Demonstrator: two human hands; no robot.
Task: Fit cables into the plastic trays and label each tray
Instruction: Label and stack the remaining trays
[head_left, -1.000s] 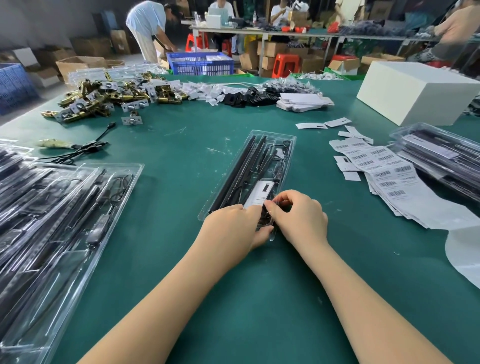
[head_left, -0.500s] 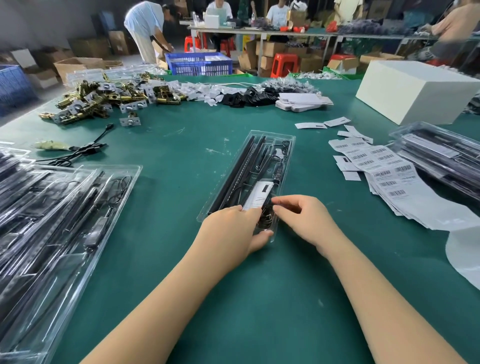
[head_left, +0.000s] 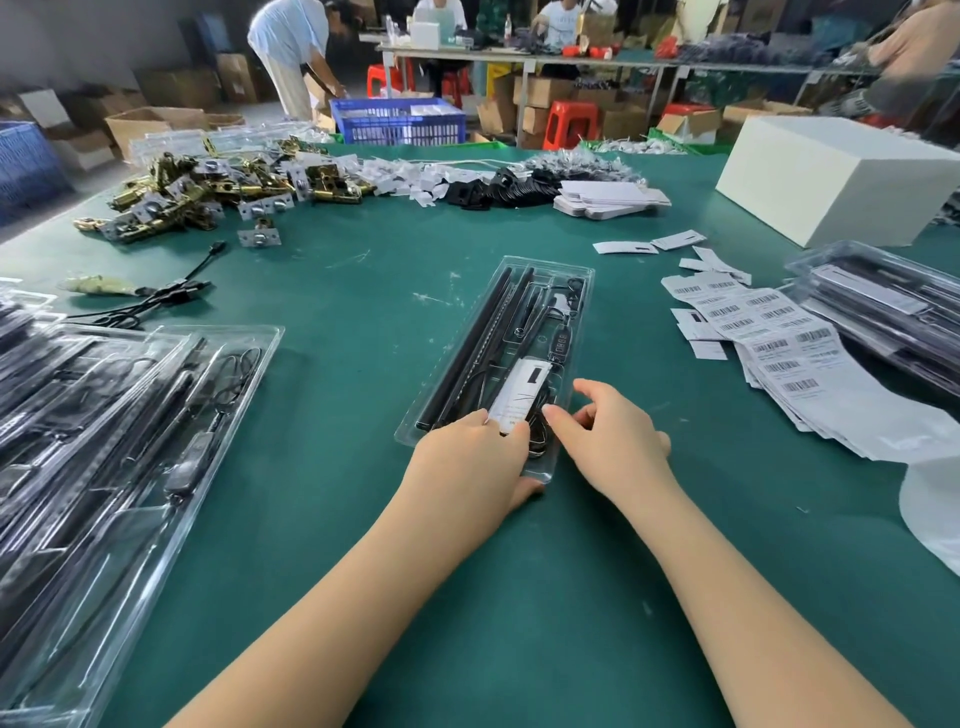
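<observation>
A clear plastic tray (head_left: 583, 291) lies lengthwise in the middle of the green table. It holds black rods (head_left: 478, 343), a coiled black cable (head_left: 540, 441) and a white label card (head_left: 522, 389). My left hand (head_left: 467, 460) grips the tray's near end, fingers on top at the card's lower edge and thumb at the near rim. My right hand (head_left: 610, 436) hovers at the tray's near right corner with loosely spread fingers, its index tip by the cable coil. The tray's near end is hidden under my left hand.
Filled clear trays (head_left: 130, 426) are stacked at the left, and more trays (head_left: 883, 306) at the right. Barcode label sheets (head_left: 779, 348) lie right of the tray. Farther off are a white box (head_left: 831, 182), brass hardware (head_left: 208, 192), loose black cables (head_left: 166, 299) and people working.
My right hand has drawn back from the tray's near end toward the right and its fingers have loosened. My left hand has stayed on the tray.
</observation>
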